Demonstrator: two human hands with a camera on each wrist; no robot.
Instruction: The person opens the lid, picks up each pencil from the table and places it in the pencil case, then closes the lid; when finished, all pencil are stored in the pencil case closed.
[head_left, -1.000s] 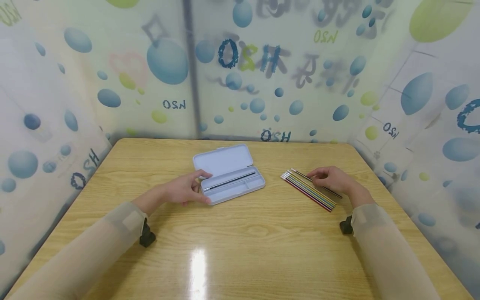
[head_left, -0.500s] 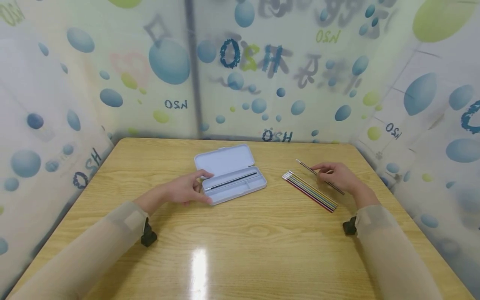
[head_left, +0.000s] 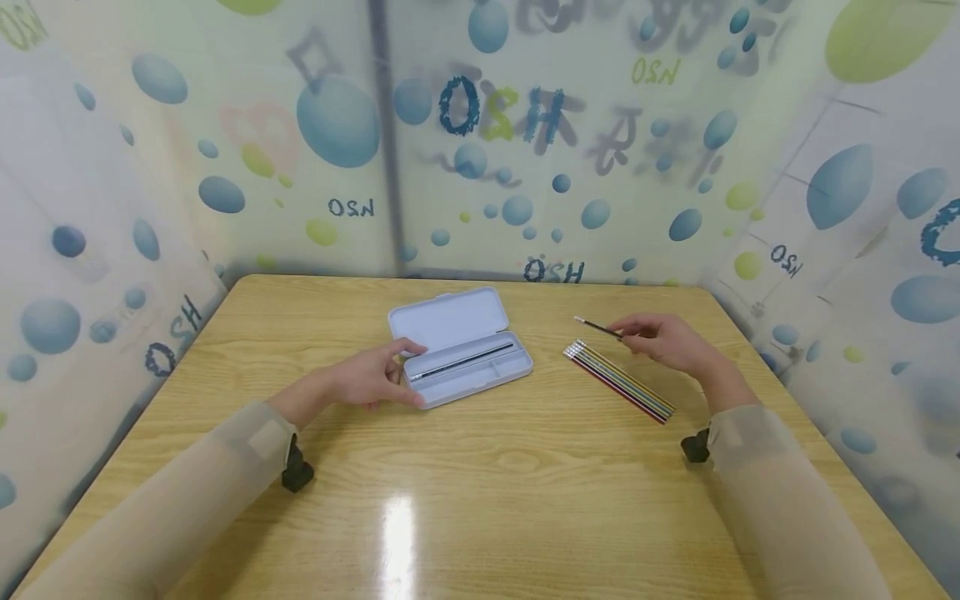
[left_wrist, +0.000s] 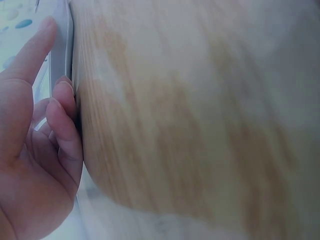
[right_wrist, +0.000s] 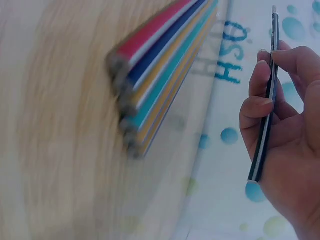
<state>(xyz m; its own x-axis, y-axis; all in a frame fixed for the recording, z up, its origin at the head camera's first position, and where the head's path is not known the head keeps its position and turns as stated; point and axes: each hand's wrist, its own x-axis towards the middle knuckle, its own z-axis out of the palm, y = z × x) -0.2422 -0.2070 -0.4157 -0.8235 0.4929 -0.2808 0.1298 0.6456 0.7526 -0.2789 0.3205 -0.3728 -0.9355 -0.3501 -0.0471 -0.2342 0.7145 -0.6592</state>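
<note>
A pale blue pencil case (head_left: 448, 320) lies with its lid laid back on the table. In its long compartment is one dark striped pencil (head_left: 467, 361). My left hand (head_left: 363, 377) holds the case's left end, thumb at the front corner and forefinger toward the hinge side; the left wrist view shows the thumb along the case wall (left_wrist: 61, 55). My right hand (head_left: 663, 340) pinches a black-and-white striped pencil (right_wrist: 260, 155) between thumb and fingers, its white-tipped end pointing left. That pencil is raised above a row of striped pencils (head_left: 621, 383) in red, blue, yellow and teal.
Both things rest on a wood-grain table (head_left: 495, 483), with the pencil row right of the case and a stretch of tabletop between them. Patterned curtain walls (head_left: 480, 217) stand along the table's back and sides.
My right hand has lifted the black striped pencil off the table beside the row and shifted it slightly left. The left hand and the case have stayed put.
</note>
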